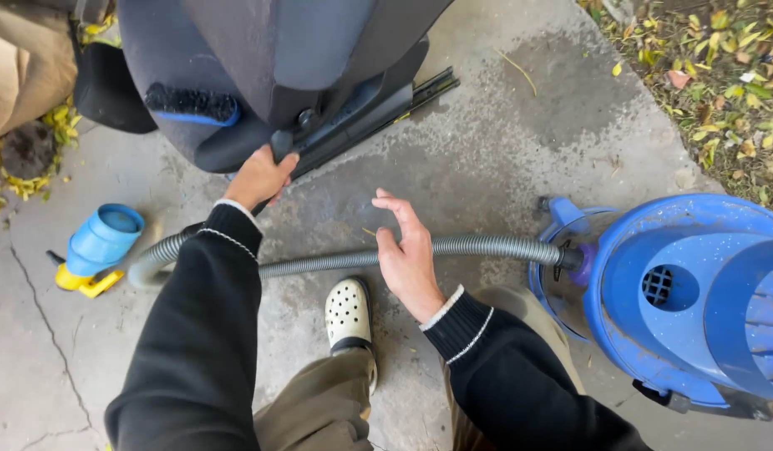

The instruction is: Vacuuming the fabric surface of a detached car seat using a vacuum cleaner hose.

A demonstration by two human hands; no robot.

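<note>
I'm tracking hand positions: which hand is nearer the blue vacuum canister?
Right. The right hand rests open at the grey hose leading into the blue vacuum canister; the left hand grips a dark handle on the car seat, farther away.

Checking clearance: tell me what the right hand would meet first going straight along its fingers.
Probably bare concrete floor: the right hand, open above the grey hose, points up-left. The car seat lies further on; depth unclear.

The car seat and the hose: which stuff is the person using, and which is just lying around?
In use:
- left hand gripping the handle on the car seat
- right hand open above the grey hose
- blue vacuum

Lying about:
- blue-and-yellow bottle
- brush
- fallen leaves
</note>
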